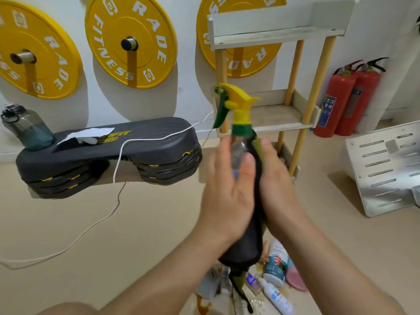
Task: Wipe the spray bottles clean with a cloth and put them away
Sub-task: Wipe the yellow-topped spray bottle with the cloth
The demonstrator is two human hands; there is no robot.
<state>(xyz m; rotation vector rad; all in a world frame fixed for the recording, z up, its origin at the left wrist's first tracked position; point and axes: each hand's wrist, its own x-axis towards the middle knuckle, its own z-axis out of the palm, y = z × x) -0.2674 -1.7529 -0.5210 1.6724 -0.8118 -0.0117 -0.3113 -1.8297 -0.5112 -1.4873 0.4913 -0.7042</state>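
Both hands are raised upright in mid-air, palms facing each other and fingers almost straight. Pressed between them is the clear plastic spray bottle with a yellow and green trigger head (240, 114). The left hand (227, 192) lies flat against the bottle's left side, its thumb stretched up along the front of the clear body. The right hand (278, 185) presses a black cloth with olive-green edging (245, 244) against the bottle's right side. The cloth runs down between the palms and hangs below the wrists. The trigger head stands clear above the fingertips, nozzle pointing left. Both forearms rise from the lower edge of the view and meet at the bottle, which is held in front of the white shelf unit with yellow posts (277, 35).

The round yellow weight plates on the wall (130, 39) read "RADE FITNESS" in white. The black step platform on the floor (136, 144) shows yellow letters "FIT". Below the hands, a white tub with a blue shield label (276, 262) lies on the floor among other small bottles; its print is too blurred to read.
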